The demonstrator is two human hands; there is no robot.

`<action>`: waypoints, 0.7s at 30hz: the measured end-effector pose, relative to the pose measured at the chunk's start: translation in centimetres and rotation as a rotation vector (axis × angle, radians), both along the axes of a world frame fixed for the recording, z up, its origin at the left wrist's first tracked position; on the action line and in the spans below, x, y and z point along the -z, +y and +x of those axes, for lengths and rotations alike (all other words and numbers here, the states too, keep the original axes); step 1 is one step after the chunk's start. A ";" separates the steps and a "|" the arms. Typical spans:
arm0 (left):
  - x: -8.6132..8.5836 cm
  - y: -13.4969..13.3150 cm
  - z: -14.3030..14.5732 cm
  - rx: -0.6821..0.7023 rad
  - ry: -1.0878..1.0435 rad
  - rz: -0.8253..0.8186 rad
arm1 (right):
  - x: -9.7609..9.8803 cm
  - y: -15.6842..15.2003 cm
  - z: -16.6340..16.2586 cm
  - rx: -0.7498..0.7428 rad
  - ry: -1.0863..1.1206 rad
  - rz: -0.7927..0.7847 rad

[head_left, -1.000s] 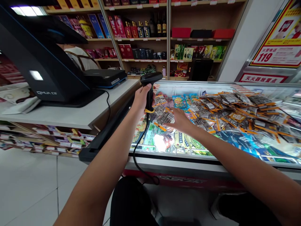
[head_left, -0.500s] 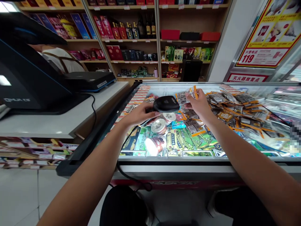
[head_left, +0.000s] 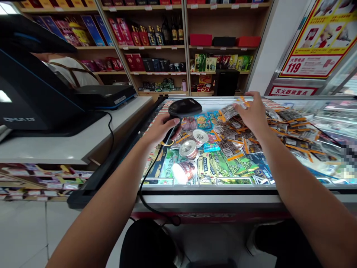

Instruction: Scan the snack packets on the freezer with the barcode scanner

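Stocked shelves (head_left: 223,22) are standing behind a lit freezer (head_left: 212,200); above it, the left hand (head_left: 161,131) is gripping a scanner (head_left: 185,107) by its handle, and the right hand (head_left: 255,111) is pinching a packet (head_left: 228,112) at its orange end, probably light, soft and slippery, best held by that edge

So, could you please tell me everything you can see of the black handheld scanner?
The black handheld scanner has a broad, rounded, smooth head, plastic by its look, and a slanting handle with a yellow band near its lower end. The left hand grips the handle, holding it above the display case. A black cable runs down from the handle. Its scanning window is out of sight.
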State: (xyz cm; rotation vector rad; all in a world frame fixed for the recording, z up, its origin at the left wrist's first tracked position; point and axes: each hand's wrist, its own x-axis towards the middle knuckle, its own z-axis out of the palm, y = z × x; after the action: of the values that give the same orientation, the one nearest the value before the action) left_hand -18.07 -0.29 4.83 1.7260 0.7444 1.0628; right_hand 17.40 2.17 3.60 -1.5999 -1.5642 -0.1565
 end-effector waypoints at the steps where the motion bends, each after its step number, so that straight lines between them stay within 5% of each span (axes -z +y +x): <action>1: -0.1 0.1 0.0 -0.052 -0.071 -0.010 | 0.0 0.2 1.2 0.078 -0.045 0.005; 4: -0.6 0.3 -0.1 -0.218 -0.234 -0.046 | 0.1 0.5 3.5 0.298 -0.149 -0.020; 7: -1.0 0.7 -0.5 -0.312 -0.313 -0.071 | 0.0 -0.2 2.3 0.365 -0.242 -0.023; 11: -0.9 1.4 -1.3 -0.352 -0.371 -0.064 | 0.0 -2.8 -4.5 0.071 -0.315 0.011; 16: -0.8 1.4 -1.5 -0.418 -0.419 -0.076 | 2.4 -5.2 -14.5 -0.599 -0.242 -0.217; 18: -0.9 1.2 -1.4 -0.414 -0.419 -0.094 | 3.8 -4.8 -17.6 -0.640 -0.201 -0.307; 21: -1.0 0.9 -1.3 -0.401 -0.402 -0.104 | 5.3 -2.9 -20.8 -0.496 -0.237 -0.357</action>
State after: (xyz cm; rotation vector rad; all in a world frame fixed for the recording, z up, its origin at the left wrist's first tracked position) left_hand -19.42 0.64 5.85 1.2428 0.8841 1.5574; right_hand -3.41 -0.74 -1.67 -1.4344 -2.2239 0.2231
